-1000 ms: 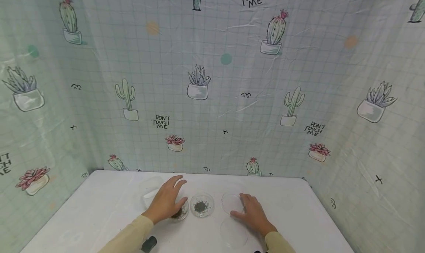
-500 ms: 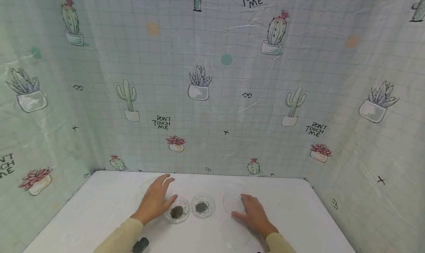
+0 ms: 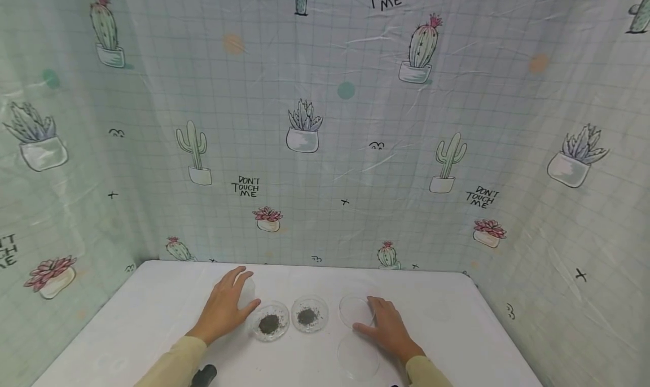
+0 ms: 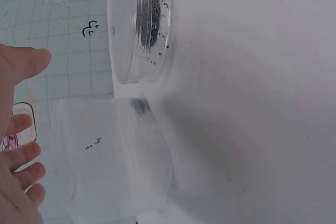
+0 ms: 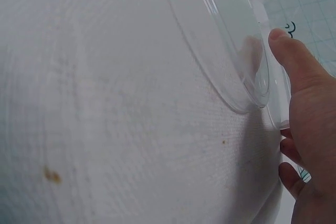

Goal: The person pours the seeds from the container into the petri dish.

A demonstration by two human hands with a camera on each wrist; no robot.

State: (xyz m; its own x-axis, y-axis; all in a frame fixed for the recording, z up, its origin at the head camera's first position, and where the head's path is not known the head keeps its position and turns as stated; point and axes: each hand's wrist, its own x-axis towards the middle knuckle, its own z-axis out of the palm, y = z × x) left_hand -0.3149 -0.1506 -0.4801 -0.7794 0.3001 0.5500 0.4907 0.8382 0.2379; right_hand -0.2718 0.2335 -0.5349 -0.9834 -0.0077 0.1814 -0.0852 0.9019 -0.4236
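- The left hand (image 3: 222, 307) holds its thumb well apart from its fingers; in the left wrist view the fingertips are loosely bent, with small gaps between them, and pinch nothing visible.
- A clear cup (image 4: 110, 156) lies in front of the left hand's fingers and thumb. In the left wrist view a gap shows between cup and fingertips; whether any finger touches it, I cannot tell.
- Just right of the left thumb's tip sits the left grain dish (image 3: 279, 309), clear, with dark grains (image 3: 269, 324) heaped near its middle and some scattered around.
- Beyond it, farther from the left thumb, the right grain dish (image 3: 321, 308) holds a smaller dark heap.
- The right hand (image 3: 390, 328) has its thumb parted from its fingers, the fingers close together and softly bent.
- Between the right hand's fingertips and thumb tip is the edge of the far clear dish (image 3: 352, 309); whether they touch it, I cannot tell.
- The near clear dish (image 3: 358, 357) lies on the near side of the right thumb.
- Under both hands is the white table (image 3: 457, 319); well beyond the fingertips hangs a cactus-print curtain (image 3: 330, 172).
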